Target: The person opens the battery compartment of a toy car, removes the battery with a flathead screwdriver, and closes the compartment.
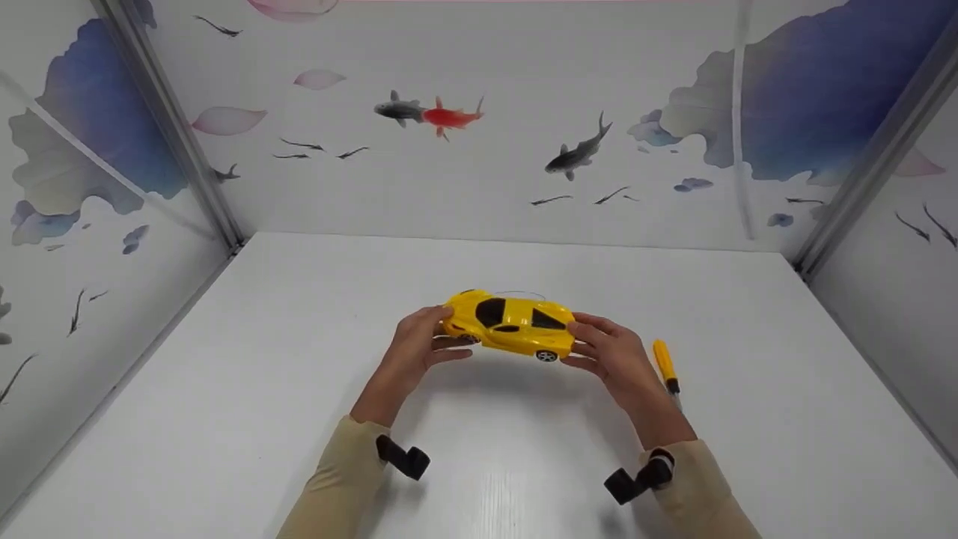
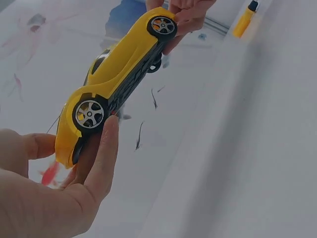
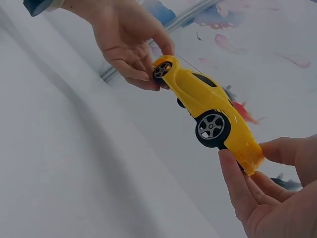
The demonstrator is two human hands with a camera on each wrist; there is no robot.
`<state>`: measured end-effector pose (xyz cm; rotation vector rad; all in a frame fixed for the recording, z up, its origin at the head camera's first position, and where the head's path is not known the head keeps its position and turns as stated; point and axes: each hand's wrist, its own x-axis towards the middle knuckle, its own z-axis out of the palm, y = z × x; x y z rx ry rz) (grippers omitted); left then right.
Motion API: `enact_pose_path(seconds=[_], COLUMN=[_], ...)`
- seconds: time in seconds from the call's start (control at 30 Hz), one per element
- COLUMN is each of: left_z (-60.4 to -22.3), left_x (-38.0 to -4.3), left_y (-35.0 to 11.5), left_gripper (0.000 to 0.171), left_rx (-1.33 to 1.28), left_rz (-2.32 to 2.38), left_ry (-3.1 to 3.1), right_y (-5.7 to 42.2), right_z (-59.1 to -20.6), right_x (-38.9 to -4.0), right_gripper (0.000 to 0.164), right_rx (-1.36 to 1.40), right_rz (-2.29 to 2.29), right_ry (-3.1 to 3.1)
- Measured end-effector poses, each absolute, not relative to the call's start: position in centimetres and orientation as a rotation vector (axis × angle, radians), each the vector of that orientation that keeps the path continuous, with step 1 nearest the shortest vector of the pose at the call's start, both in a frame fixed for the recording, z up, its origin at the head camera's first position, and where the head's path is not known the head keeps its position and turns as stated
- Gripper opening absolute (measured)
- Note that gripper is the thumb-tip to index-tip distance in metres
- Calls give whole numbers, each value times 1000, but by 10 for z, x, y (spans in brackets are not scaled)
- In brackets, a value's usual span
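Note:
A yellow toy car (image 1: 516, 322) with dark windows and silver-spoked black wheels is held up above the white table between both hands. My left hand (image 1: 415, 344) grips its left end, thumb on top and fingers beneath. At the other end, my right hand (image 1: 615, 358) holds the car with thumb and fingertips. The left wrist view shows the side and dark underside of the toy car (image 2: 121, 69). A thin wire stands out from the car, seen in the head view and faintly in both wrist views.
A screwdriver (image 1: 666, 367) with a yellow and black handle lies on the white table (image 1: 299, 449), right of the right hand and partly hidden by that forearm. Printed panels (image 1: 479, 187) with fish and petals enclose the table at the back and sides.

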<state>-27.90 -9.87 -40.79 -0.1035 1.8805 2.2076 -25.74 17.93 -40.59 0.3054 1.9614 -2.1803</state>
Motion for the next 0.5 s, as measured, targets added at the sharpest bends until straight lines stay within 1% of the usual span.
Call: enact_pose_path(seconds=[0.23,0.5], left_z=[-412,-419], left_x=[-279,-277], left_y=[-94,-91], left_gripper=[46,59], left_rx=[-1,154], left_rz=[2162,2069], left_ry=[1856,1926], right_y=[195,207], right_z=[-402,-400], right_x=[-259,-259], right_gripper=[52,52], right_rx=[305,348], right_rz=[-2131,-2039], right_ry=[2044,2127])
